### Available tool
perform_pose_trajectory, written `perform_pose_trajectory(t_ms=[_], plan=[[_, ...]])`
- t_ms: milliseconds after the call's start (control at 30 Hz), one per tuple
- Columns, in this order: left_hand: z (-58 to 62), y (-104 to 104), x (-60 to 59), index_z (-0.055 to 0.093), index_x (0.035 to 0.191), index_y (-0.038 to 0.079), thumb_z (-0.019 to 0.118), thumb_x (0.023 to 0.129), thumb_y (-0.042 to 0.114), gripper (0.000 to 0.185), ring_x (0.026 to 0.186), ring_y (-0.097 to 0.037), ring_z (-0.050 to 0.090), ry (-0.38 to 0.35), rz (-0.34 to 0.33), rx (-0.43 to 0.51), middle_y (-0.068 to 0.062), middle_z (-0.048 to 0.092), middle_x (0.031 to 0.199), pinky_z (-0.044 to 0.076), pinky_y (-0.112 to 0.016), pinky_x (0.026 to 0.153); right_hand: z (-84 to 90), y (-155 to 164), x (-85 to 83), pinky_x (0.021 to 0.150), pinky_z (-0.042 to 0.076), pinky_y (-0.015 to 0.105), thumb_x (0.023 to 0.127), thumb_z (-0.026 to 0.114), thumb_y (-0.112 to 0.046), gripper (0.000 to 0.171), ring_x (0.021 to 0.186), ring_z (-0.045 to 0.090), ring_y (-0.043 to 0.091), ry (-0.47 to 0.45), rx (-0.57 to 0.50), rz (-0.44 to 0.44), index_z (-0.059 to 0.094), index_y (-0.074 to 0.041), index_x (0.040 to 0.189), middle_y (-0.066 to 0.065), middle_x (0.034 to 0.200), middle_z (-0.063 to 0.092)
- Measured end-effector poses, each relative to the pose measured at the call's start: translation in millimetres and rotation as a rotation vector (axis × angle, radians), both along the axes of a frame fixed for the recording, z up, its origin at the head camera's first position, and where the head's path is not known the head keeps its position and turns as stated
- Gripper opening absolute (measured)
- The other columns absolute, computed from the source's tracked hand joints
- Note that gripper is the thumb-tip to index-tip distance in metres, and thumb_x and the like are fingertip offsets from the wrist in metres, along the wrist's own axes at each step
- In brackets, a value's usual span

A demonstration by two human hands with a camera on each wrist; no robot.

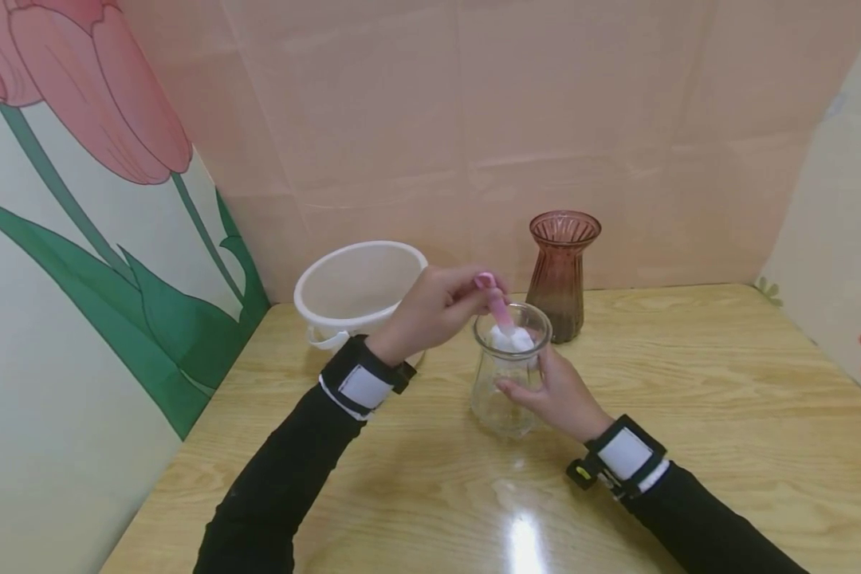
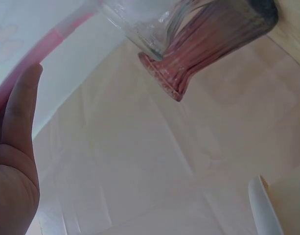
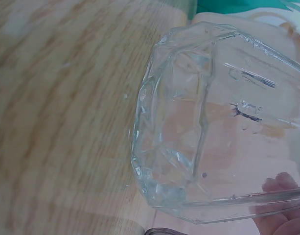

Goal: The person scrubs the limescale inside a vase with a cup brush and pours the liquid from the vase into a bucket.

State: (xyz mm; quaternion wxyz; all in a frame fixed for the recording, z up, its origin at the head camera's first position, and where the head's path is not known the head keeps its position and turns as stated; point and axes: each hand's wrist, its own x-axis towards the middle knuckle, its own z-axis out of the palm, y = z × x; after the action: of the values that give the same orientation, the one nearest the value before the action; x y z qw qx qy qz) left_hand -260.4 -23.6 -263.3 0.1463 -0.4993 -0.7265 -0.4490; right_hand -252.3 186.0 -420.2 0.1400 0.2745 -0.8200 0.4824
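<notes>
A clear glass vase [image 1: 508,375] stands on the wooden table [image 1: 689,414] in the head view. My right hand [image 1: 556,391] grips its side; the right wrist view shows the clear vase [image 3: 208,137] close up with a fingertip [image 3: 282,188] behind the glass. My left hand [image 1: 438,307] holds a pink-handled brush [image 1: 497,307], whose white head is down in the vase mouth. In the left wrist view the pink handle [image 2: 37,51] runs past my finger [image 2: 20,107] toward the clear vase rim [image 2: 140,24].
A brown ribbed glass vase [image 1: 561,271] stands just behind the clear one, also seen as the brown vase [image 2: 213,39]. A white plastic bucket [image 1: 359,291] sits at the back left. Pink panel walls [image 1: 545,119] enclose the table; a tulip mural [image 1: 79,199] is left.
</notes>
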Motion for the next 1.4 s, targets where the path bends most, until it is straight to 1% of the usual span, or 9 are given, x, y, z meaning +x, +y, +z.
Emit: perform_pose_trajectory(t_ms=[133,200,533,733,900,1067,1200,1267,1400], plan=[[0.9,-0.9,0.4,0.065,0.098,-0.012,0.060,0.092,-0.009,0.008,0.078,-0.017,0.069,-0.085,-0.031,0.035,-0.019,0.070,0.091,0.057,-0.029,0.070,-0.4,-0.2,-0.9,0.101,0.039,0.053,0.082,0.080,-0.024,0.077,0.121,0.051,0.030,0.000,0.000,-0.001,0.036,-0.011,0.144,0.013,0.133,0.054],[1.3,-1.8,0.5,0.064,0.097,-0.012,0.059,0.092,-0.010,0.008,0.078,-0.019,0.069,-0.110,-0.041,0.050,-0.021,0.069,0.091,0.058,-0.031,0.069,-0.1,-0.4,-0.8,0.102,0.038,0.054,0.082,0.081,-0.024,0.078,0.122,0.050,0.032,-0.001,0.001,-0.004,0.036,-0.010,0.144,0.015,0.135,0.053],[3.3,-5.6,0.8,0.063,0.096,-0.011,0.058,0.092,-0.010,0.006,0.076,-0.021,0.068,-0.168,-0.055,0.080,-0.021,0.069,0.092,0.058,-0.034,0.067,-1.0,0.1,-0.9,0.100,0.039,0.055,0.080,0.082,-0.021,0.079,0.119,0.052,0.035,0.002,-0.002,-0.019,0.037,-0.005,0.142,0.020,0.133,0.052],[10.6,-8.4,4.6,0.063,0.096,-0.012,0.057,0.094,-0.008,0.007,0.078,-0.022,0.069,-0.173,-0.045,0.081,-0.022,0.069,0.092,0.058,-0.034,0.069,-0.5,0.1,0.4,0.102,0.037,0.055,0.082,0.080,-0.023,0.080,0.122,0.050,0.033,-0.010,0.003,-0.003,0.033,-0.008,0.146,0.017,0.134,0.053],[18.7,-12.2,7.2,0.062,0.097,-0.014,0.055,0.094,-0.010,0.009,0.083,-0.026,0.070,-0.187,-0.051,0.113,-0.025,0.069,0.095,0.058,-0.038,0.071,-1.9,0.8,-1.5,0.106,0.034,0.054,0.083,0.079,-0.022,0.079,0.128,0.046,0.031,0.007,0.006,0.004,0.033,-0.013,0.147,0.012,0.139,0.050],[27.9,-17.7,10.4,0.062,0.096,-0.014,0.056,0.093,-0.010,0.008,0.081,-0.026,0.070,-0.136,-0.038,0.141,-0.023,0.069,0.092,0.058,-0.036,0.069,-0.9,0.1,-2.0,0.107,0.031,0.055,0.083,0.079,-0.023,0.082,0.132,0.041,0.032,0.008,0.001,0.013,0.031,-0.015,0.149,0.011,0.145,0.045],[38.0,-24.7,14.7,0.061,0.096,-0.015,0.055,0.093,-0.012,0.007,0.082,-0.031,0.069,-0.100,-0.042,0.201,-0.025,0.068,0.092,0.058,-0.038,0.070,0.5,-0.4,-1.5,0.107,0.031,0.055,0.083,0.080,-0.024,0.083,0.132,0.041,0.032,0.003,0.007,0.009,0.030,-0.016,0.150,0.012,0.147,0.043],[43.4,-28.7,17.2,0.060,0.098,-0.017,0.055,0.093,-0.013,0.008,0.084,-0.034,0.069,-0.086,-0.045,0.233,-0.026,0.068,0.092,0.058,-0.039,0.072,0.2,-0.2,-1.4,0.106,0.032,0.056,0.083,0.080,-0.024,0.081,0.130,0.043,0.034,0.009,0.008,-0.001,0.033,-0.013,0.148,0.015,0.144,0.046],[52.2,-37.2,22.3,0.060,0.100,-0.017,0.055,0.092,-0.014,0.010,0.086,-0.034,0.069,-0.018,-0.006,0.254,-0.026,0.068,0.093,0.057,-0.038,0.074,-1.0,0.4,-1.3,0.103,0.034,0.058,0.082,0.081,-0.023,0.075,0.125,0.047,0.037,0.015,0.006,-0.015,0.039,-0.004,0.141,0.020,0.135,0.052]])
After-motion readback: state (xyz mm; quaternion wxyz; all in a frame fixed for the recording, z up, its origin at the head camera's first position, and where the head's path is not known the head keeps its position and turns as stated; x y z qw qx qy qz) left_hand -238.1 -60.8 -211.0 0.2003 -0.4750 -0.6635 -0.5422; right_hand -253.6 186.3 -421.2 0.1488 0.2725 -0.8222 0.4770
